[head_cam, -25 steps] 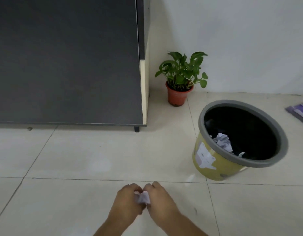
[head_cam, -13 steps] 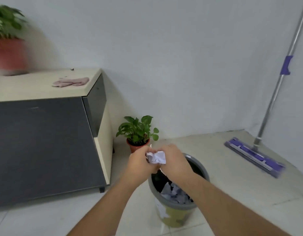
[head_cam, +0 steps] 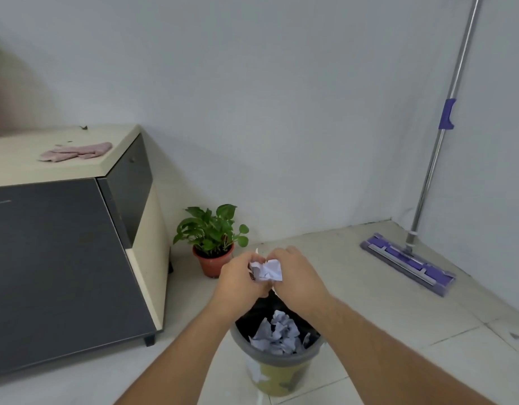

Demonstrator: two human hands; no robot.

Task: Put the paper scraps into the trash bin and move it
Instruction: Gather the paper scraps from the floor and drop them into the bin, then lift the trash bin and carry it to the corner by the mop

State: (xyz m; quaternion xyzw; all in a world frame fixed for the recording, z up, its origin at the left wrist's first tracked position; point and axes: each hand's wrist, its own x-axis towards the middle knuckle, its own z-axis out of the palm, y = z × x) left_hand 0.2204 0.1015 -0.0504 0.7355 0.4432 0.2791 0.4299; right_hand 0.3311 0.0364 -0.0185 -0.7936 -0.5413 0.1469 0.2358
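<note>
A crumpled paper scrap (head_cam: 266,269) is still pinched between the closed left hand (head_cam: 240,280) and right hand (head_cam: 297,278), now lower in frame, above the trash bin (head_cam: 277,365).

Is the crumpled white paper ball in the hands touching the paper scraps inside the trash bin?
Apart. The head view shows the crumpled white paper ball held above the grey-rimmed trash bin, with dark bin interior visible between it and the paper scraps.
</note>
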